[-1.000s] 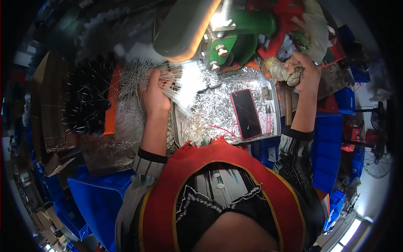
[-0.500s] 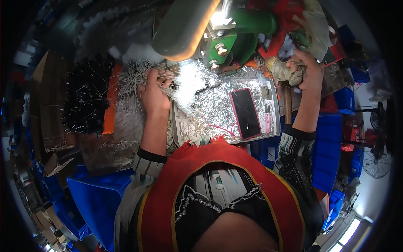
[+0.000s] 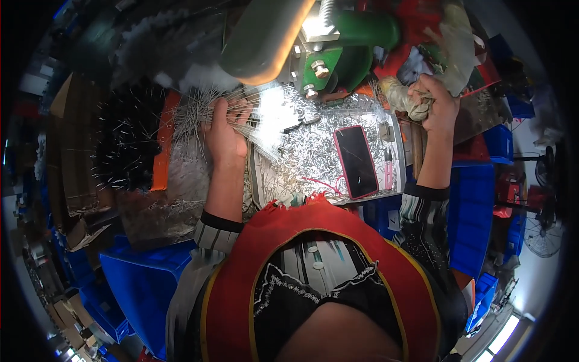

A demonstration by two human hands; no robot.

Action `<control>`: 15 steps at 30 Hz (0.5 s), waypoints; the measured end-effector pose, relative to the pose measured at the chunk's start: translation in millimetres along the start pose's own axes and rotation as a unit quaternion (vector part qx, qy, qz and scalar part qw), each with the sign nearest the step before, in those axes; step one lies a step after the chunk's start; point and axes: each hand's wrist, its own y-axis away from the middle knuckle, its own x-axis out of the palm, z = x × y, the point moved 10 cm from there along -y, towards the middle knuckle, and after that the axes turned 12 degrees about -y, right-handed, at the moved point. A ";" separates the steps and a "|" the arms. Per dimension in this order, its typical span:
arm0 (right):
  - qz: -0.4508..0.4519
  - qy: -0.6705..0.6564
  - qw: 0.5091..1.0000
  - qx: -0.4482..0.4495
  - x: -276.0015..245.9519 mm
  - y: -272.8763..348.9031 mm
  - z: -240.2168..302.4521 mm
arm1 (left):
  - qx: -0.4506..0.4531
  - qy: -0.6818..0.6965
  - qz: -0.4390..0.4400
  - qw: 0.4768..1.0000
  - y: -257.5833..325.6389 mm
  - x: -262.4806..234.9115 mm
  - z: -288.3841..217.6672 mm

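Note:
My left hand (image 3: pixel 226 140) is closed around a fanned bundle of thin metal wires (image 3: pixel 192 116), thumb on top. The ends of the wires spread out on both sides, and those to its right are bleached by bright light. At the right, my right hand (image 3: pixel 440 104) grips a handle wrapped in pale, dirty cloth (image 3: pixel 403 100). Between the hands stands a green machine (image 3: pixel 319 75) with bolts on its side. Below it lies a light-coloured tray (image 3: pixel 258 184) covered with small metal scraps.
A phone (image 3: pixel 356 161) and a pink pen-like tool (image 3: pixel 388 172) lie in the tray. Left of the wires, an orange strip (image 3: pixel 161 148) borders a pile of black-looking pins (image 3: pixel 128 142). A lamp (image 3: pixel 265 45) hangs overhead. Blue bins (image 3: pixel 142 283) stand beside me.
My right hand has shifted slightly left with the wrapped handle. My left hand keeps its hold on the wires, almost unmoved. The whole view has shifted a little.

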 end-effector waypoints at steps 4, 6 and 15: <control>0.016 0.016 1.000 -0.003 6.5 -2.1 14.3 | 0.007 0.001 -0.009 1.000 1.5 3.3 -0.4; -0.004 0.011 1.000 0.010 2.3 -0.7 10.2 | 0.014 0.002 -0.008 1.000 2.8 5.9 -2.8; -0.004 0.025 1.000 -0.002 7.5 -0.2 14.7 | 0.024 -0.022 -0.004 0.999 2.5 3.7 -4.2</control>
